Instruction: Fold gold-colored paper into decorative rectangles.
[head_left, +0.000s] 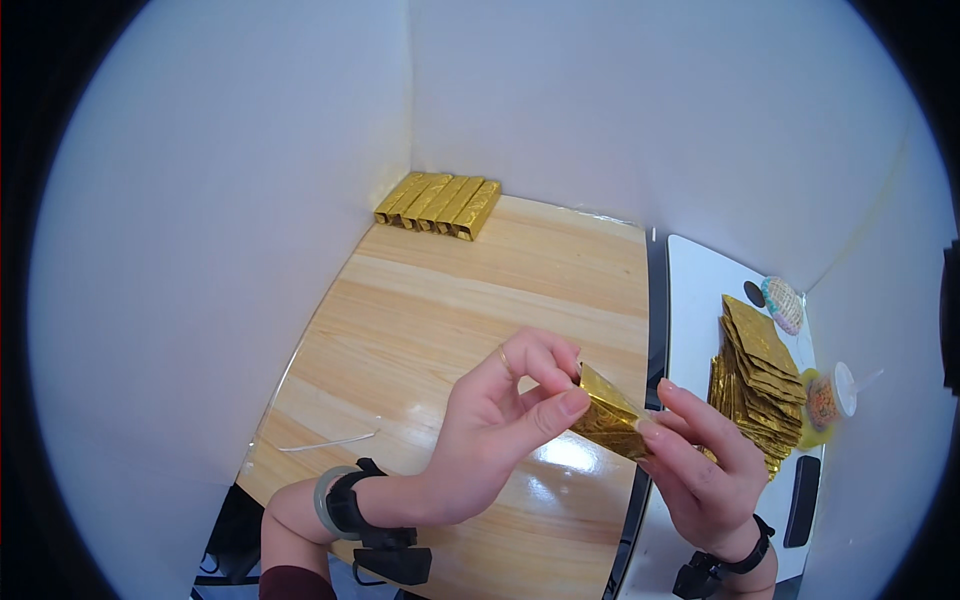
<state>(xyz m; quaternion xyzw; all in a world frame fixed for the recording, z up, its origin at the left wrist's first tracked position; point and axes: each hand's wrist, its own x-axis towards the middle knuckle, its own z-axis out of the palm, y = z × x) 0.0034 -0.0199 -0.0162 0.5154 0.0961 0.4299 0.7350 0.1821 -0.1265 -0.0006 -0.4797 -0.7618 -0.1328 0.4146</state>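
Both hands hold one piece of folded gold foil paper [606, 412] above the wooden table. My left hand [490, 425] pinches its upper left end between thumb and fingers. At the other end, my right hand [705, 460] grips the piece with thumb and fingertips. The fingers partly cover the foil, so its full shape is hidden. Beyond my right hand lies a thick stack of flat gold foil pieces [762, 350]. Several finished-looking gold foil boxes [438, 203] stand side by side in a row at the table's far left corner.
A thin white strip [328, 442] lies on the wooden table [420, 300] at left. On the white surface [690, 270] at right are a knitted item [783, 304], a lidded cup [830, 394], a black disc [754, 293] and a dark bar [802, 502]. Pale walls [540, 110] enclose the workspace.
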